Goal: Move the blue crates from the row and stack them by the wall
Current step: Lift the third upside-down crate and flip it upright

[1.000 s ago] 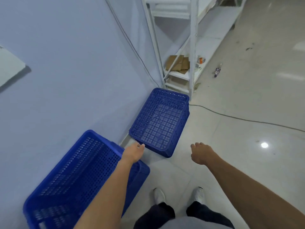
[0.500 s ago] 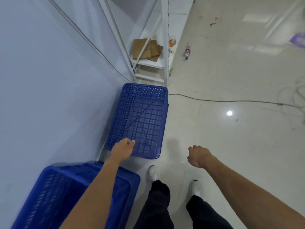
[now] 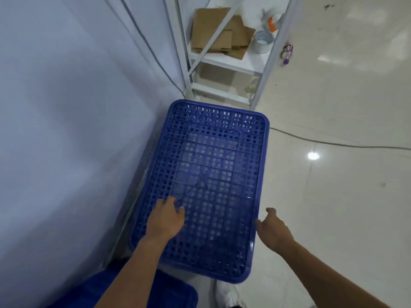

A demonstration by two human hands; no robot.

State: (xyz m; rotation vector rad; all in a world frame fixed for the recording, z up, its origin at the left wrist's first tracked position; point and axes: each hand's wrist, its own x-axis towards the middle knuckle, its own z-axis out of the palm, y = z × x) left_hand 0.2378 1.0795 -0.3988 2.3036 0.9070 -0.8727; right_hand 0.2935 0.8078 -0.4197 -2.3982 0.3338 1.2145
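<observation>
A blue perforated crate (image 3: 213,156) sits on the floor against the pale wall (image 3: 66,130), seen from above with its open top facing me. My left hand (image 3: 165,218) hovers over the crate's near left part, fingers loosely curled, holding nothing. My right hand (image 3: 273,230) is just outside the crate's right rim, fingers relaxed, at or near the rim; contact is unclear. The rim of a second blue crate (image 3: 169,292) shows at the bottom left, partly hidden by my left forearm.
A white metal shelf rack (image 3: 222,70) stands right behind the crate, holding flat cardboard (image 3: 222,34) and tape rolls (image 3: 263,41). A cable (image 3: 333,144) runs across the glossy floor to the right. A small bottle (image 3: 287,53) lies on the floor. My white shoe (image 3: 226,294) is below the crate.
I have moved closer, so the crate fills the view. Both hands have reached forward to its near end, the left over its inside, the right beside its right rim.
</observation>
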